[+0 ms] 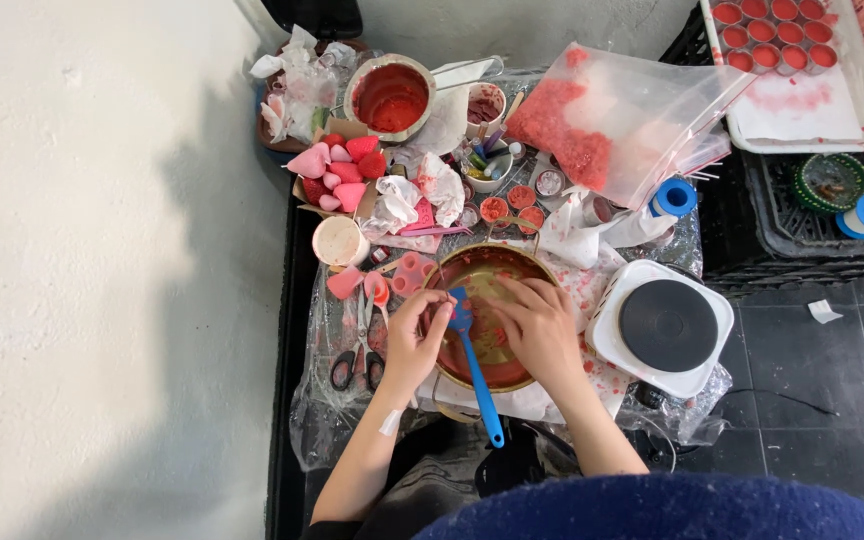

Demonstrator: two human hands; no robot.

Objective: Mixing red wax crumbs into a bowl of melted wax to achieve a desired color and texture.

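While both hands work inside, the metal bowl (pixel 472 270) holds red residue.

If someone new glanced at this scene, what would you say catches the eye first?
Two hands, the left hand and right hand, meet over a metal bowl smeared with red at the centre, a blue spatula lying across it. Right of it sits a white hotplate; behind, a clear bag of red flakes.
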